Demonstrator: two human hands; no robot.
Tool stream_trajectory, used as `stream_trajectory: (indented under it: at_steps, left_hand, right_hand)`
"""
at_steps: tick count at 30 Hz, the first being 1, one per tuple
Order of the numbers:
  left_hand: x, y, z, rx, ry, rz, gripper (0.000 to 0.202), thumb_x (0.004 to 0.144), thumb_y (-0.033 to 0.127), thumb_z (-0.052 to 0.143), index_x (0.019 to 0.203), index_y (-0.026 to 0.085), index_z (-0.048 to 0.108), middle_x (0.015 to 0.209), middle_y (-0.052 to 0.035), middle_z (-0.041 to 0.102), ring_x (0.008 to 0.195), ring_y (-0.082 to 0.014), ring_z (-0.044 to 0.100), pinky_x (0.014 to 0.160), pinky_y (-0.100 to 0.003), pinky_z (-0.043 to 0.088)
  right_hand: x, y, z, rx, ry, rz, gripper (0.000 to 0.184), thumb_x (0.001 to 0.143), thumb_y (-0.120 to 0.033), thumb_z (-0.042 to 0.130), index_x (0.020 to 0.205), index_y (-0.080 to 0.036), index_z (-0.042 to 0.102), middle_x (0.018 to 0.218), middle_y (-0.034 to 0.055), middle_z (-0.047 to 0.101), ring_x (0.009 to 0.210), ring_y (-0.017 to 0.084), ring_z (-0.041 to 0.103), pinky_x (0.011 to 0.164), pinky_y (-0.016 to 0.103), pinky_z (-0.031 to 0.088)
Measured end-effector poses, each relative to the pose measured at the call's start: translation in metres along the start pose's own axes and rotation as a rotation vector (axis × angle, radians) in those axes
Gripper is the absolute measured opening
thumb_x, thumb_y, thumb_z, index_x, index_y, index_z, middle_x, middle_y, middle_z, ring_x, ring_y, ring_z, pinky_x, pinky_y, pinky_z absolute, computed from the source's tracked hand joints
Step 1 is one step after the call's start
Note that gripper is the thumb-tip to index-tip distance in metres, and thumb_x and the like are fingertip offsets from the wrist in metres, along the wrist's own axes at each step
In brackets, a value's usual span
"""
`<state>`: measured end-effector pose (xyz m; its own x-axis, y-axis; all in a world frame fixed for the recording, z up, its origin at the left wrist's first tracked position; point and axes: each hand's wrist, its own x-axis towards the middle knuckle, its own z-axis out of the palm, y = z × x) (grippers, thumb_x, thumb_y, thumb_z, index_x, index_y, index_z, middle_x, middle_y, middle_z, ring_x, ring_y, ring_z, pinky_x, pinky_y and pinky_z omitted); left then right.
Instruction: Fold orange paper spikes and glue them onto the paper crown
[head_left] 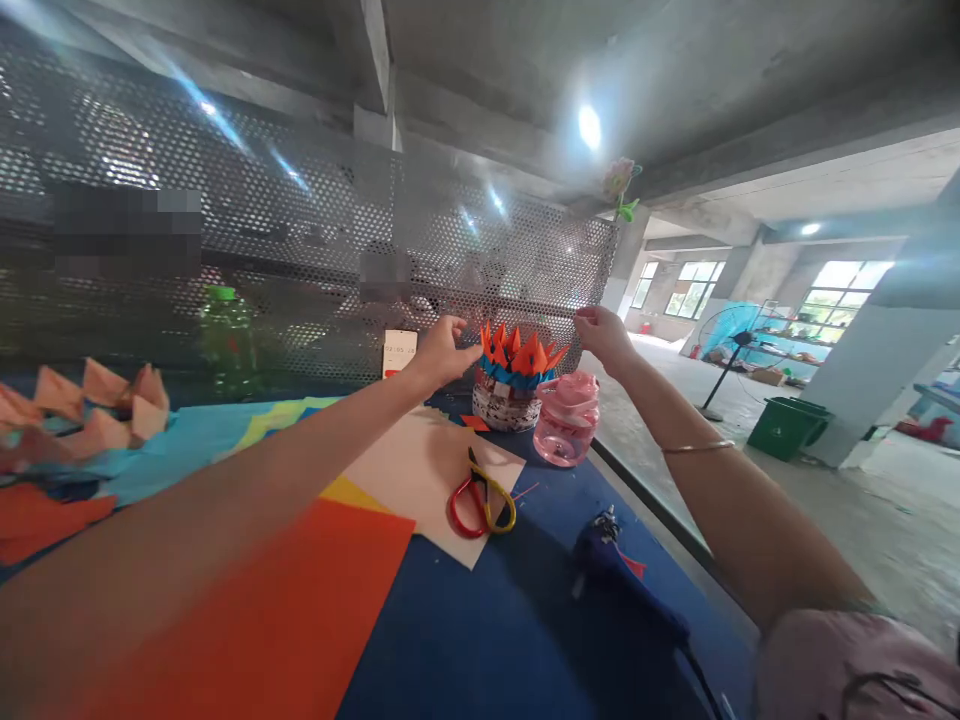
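Holding both hands raised, the left hand [442, 352] is spreading its fingers just beside the orange folded-paper lotus [514, 362], and the right hand [601, 335] is holding its fingers apart near it. A perforated metal screen [480, 260] is standing behind; the worktop [517, 620] edge is running past the pink bottle [566, 420], above the concrete floor [862, 520].

A perforated metal screen [225, 200] runs along your left and ahead of you, with a green plastic bottle [227, 340] standing before it and an artificial flower [619, 180] at its far corner. Off to your right, on the concrete floor [862, 530], you have a standing fan [727, 350], a green bin [787, 427], loaded metal shelves [795, 340] and a thick concrete pillar [862, 370].
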<state>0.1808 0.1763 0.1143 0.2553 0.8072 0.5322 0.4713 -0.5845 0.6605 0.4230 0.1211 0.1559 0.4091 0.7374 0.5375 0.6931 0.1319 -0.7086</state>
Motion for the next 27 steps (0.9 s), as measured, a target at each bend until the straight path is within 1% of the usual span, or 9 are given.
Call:
stream_trajectory:
  at_steps: [3,6,8,9,12,15,20,23,27]
  left_hand:
    - [-0.055,0.012,-0.041,0.044,-0.126,0.055,0.041,0.075,0.028,0.061,0.115,0.015,0.056,0.118,-0.0106,0.063,0.083,-0.0193,0.064,0.078,-0.034,0.050]
    - [-0.113,0.012,-0.080,0.113,-0.247,0.104,0.030,0.074,0.024,0.060,0.103,0.016,0.063,0.108,-0.0079,0.067,0.083,-0.0199,0.064,0.079,-0.033,0.049]
    - [-0.149,0.002,-0.103,0.252,-0.371,0.160,0.027,0.081,0.028,0.053,0.103,0.017,0.064,0.106,-0.0078,0.069,0.091,-0.0226,0.064,0.082,-0.034,0.049]
    - [-0.164,-0.006,-0.114,0.309,-0.427,0.153,0.028,0.083,0.029,0.050,0.104,0.018,0.065,0.110,-0.0081,0.069,0.099,-0.0235,0.063,0.087,-0.035,0.047]
    - [-0.198,-0.036,-0.138,0.482,-0.529,0.078,0.032,0.085,0.031,0.048,0.110,0.017,0.065,0.122,-0.0118,0.065,0.116,-0.0275,0.057,0.099,-0.041,0.041]
    - [-0.211,-0.064,-0.156,0.618,-0.529,-0.026,0.036,0.086,0.028,0.048,0.116,0.015,0.062,0.127,-0.0150,0.062,0.121,-0.0290,0.054,0.102,-0.041,0.039]
    - [-0.211,-0.093,-0.184,0.681,-0.431,-0.135,0.037,0.082,0.023,0.051,0.117,0.013,0.061,0.131,-0.0202,0.058,0.125,-0.0333,0.051,0.103,-0.043,0.038]
    - [-0.208,-0.106,-0.204,0.685,-0.361,-0.196,0.036,0.082,0.022,0.051,0.114,0.012,0.061,0.126,-0.0216,0.061,0.120,-0.0348,0.054,0.099,-0.044,0.041]
    - [-0.203,-0.119,-0.223,0.637,-0.303,-0.237,0.033,0.081,0.026,0.051,0.107,0.009,0.064,0.116,-0.0237,0.065,0.111,-0.0386,0.059,0.092,-0.047,0.045]
  right_hand:
    - [-0.054,-0.027,0.024,-0.041,-0.125,-0.164,0.025,0.085,-0.019,0.053,0.108,-0.013,0.063,0.092,0.0058,0.066,0.081,0.015,0.059,0.072,0.029,0.047]
    - [-0.126,-0.045,0.054,-0.066,-0.361,-0.335,0.022,0.080,-0.017,0.061,0.100,-0.018,0.068,0.094,0.0037,0.068,0.084,0.015,0.060,0.078,0.028,0.045]
    - [-0.171,-0.051,0.071,-0.217,-0.619,-0.466,0.024,0.083,-0.019,0.058,0.106,-0.017,0.067,0.098,0.0068,0.067,0.086,0.016,0.060,0.077,0.028,0.044]
    - [-0.189,-0.053,0.078,-0.251,-0.700,-0.481,0.024,0.084,-0.020,0.058,0.106,-0.016,0.067,0.097,0.0077,0.067,0.084,0.016,0.061,0.075,0.027,0.044]
    - [-0.225,-0.058,0.097,-0.312,-0.804,-0.474,0.020,0.086,-0.023,0.057,0.101,-0.015,0.068,0.096,0.0081,0.068,0.085,0.016,0.062,0.075,0.026,0.044]
    - [-0.239,-0.068,0.113,-0.380,-0.826,-0.433,0.026,0.088,-0.027,0.055,0.108,-0.015,0.066,0.107,0.0118,0.066,0.098,0.021,0.061,0.083,0.030,0.044]
    - [-0.241,-0.078,0.131,-0.496,-0.824,-0.335,0.053,0.084,-0.045,0.060,0.123,-0.009,0.058,0.122,0.0228,0.059,0.112,0.035,0.056,0.090,0.043,0.042]
    - [-0.238,-0.074,0.138,-0.517,-0.841,-0.284,0.056,0.078,-0.046,0.067,0.119,-0.010,0.060,0.115,0.0198,0.064,0.107,0.033,0.059,0.086,0.038,0.043]
    - [-0.237,-0.066,0.143,-0.474,-0.828,-0.227,0.049,0.074,-0.044,0.070,0.113,-0.014,0.064,0.107,0.0134,0.069,0.100,0.028,0.062,0.080,0.032,0.043]
